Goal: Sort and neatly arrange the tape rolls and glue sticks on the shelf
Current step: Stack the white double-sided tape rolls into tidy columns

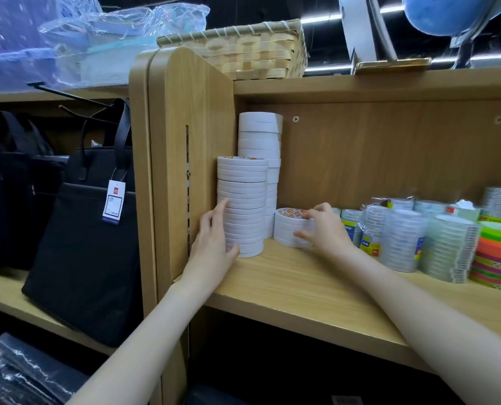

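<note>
Judging from the head view, sorting is partly done: two tall stacks of white tape rolls (242, 206) stand in the wooden shelf's (287, 285) left back corner — clear and coloured rolls (436, 238) toward the right remain loosely grouped. The left hand (214, 238) rests flat-fingered against the front stack; the right hand (326, 226) pinches a short white stack (291, 228) just beside it.

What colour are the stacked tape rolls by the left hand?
White, seen in the head view: the tape stack.
</note>
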Demonstrator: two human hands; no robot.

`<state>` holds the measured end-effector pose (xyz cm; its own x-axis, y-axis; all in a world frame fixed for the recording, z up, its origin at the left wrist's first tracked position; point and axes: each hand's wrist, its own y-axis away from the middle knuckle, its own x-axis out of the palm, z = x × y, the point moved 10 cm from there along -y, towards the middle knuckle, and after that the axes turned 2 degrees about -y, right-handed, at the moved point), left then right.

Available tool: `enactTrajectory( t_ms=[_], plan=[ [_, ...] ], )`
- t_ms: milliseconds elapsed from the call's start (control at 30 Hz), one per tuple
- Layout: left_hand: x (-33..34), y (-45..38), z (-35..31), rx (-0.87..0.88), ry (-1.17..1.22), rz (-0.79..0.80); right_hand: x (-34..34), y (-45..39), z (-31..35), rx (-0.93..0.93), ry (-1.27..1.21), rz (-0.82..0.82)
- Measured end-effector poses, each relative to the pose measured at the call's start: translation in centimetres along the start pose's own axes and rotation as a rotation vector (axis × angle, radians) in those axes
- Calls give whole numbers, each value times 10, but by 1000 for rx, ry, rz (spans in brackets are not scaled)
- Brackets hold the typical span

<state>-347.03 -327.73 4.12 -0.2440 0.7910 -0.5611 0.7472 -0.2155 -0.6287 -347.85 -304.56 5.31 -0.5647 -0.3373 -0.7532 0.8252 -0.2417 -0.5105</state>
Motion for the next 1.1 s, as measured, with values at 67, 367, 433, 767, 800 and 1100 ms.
enactTrajectory(
  t_ms=[67,367,433,767,800,1100],
  plan=[
    [0,1,0,1,6,1,8,2,6,-44,154,52],
    [2,-1,5,-37,76,28,19,3,7,-46,225,136],
    [0,-3,13,-90,142,26,15,2,9,-63,211,135],
    [4,-8,14,-125,-8,42,7,4,25,-169,313,462],
    [4,-9,14,-136,-2,49,6,8,25,-153,328,515],
    [28,-15,-10,-124,110,121,-28,51,9,-129,283,589]
  ],
)
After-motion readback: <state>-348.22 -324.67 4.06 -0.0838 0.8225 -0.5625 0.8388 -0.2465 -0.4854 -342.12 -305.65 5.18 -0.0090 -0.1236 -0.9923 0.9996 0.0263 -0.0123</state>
